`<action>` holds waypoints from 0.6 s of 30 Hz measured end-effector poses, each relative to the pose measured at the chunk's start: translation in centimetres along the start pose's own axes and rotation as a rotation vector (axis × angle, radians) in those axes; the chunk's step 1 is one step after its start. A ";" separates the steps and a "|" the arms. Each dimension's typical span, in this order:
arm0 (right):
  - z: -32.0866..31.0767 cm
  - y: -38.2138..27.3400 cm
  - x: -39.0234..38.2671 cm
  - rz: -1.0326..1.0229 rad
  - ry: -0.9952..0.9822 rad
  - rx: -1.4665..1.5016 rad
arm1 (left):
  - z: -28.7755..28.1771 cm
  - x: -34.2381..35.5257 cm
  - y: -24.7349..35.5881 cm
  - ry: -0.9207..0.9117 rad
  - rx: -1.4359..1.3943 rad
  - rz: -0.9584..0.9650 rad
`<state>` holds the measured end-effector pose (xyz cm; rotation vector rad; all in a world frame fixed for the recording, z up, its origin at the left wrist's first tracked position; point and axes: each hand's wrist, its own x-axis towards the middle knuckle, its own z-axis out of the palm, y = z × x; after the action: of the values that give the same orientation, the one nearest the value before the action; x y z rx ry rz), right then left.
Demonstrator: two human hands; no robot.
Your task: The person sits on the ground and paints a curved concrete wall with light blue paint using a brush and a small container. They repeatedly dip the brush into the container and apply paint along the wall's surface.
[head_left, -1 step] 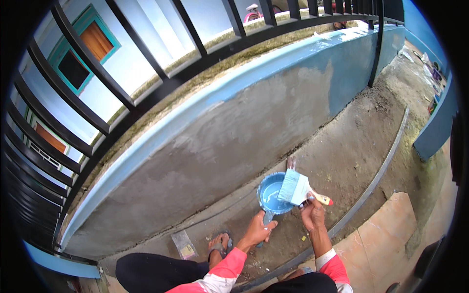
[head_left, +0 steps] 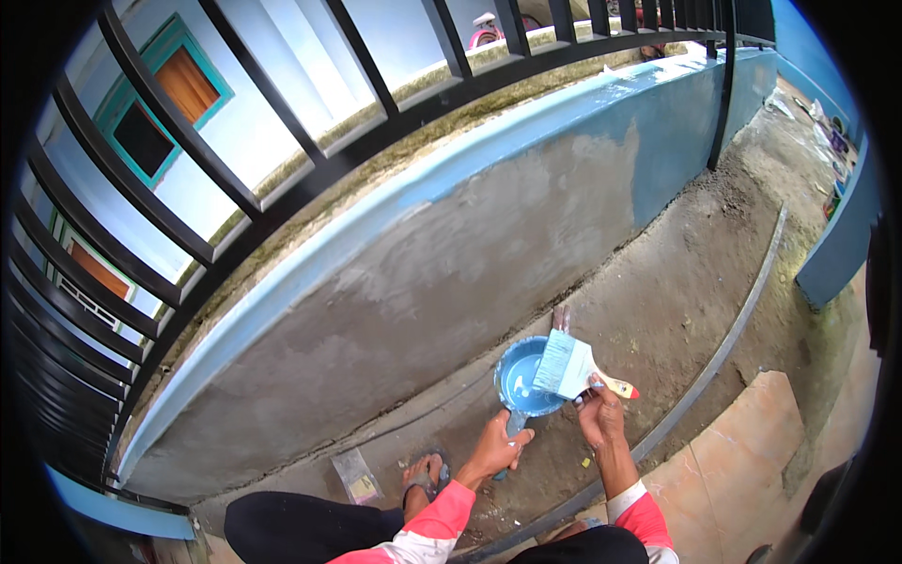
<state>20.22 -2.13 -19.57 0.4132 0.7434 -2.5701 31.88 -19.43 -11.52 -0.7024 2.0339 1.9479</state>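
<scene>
Left fingers (head_left: 520, 439) wrapped round the handle of the blue paint pot (head_left: 499, 374), right fingers (head_left: 589, 410) gripping a broad brush (head_left: 575, 369) over the pot's right side, dirt ground (head_left: 676, 282) below the pot, patchy grey-and-blue wall (head_left: 423, 273) beyond it, black railing (head_left: 329, 169) and pale house (head_left: 301, 56) farther off.

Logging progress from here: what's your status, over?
Left hand gripping blue dipper by handle. Right hand holding paintbrush at dipper. Nothing visibly blocking either hand.

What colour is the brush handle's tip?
The brush handle's tip is red, best seen in the head view.
</scene>
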 end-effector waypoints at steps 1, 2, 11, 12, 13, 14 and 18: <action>0.1 -0.1 0.5 -0.004 -0.043 0.003 | -0.1 0.0 0.2 0.001 -0.046 -0.011; 0.3 -0.3 0.8 -0.008 -0.084 0.002 | -0.1 0.0 0.4 -0.006 -0.073 -0.012; 17.9 -6.6 6.6 -0.382 -0.422 -0.175 | -1.3 -0.4 2.0 0.001 -0.156 -0.051; 19.7 -6.9 7.1 -0.416 -0.450 -0.231 | -1.7 -0.7 2.0 -0.003 -0.149 -0.049; 21.5 -7.2 7.4 -0.452 -0.478 -0.287 | -2.1 -0.9 2.2 -0.008 -0.140 -0.047; 22.9 -7.6 7.8 -0.484 -0.505 -0.345 | -2.4 -1.5 2.8 0.012 -0.130 -0.069; 25.0 -10.6 11.3 -0.691 -0.506 -0.557 | -3.6 -3.8 5.9 0.007 -0.101 -0.108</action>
<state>1.36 -11.73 0.82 -0.7627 1.5160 -2.6771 32.73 -22.34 -4.24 -0.8248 1.8704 1.9999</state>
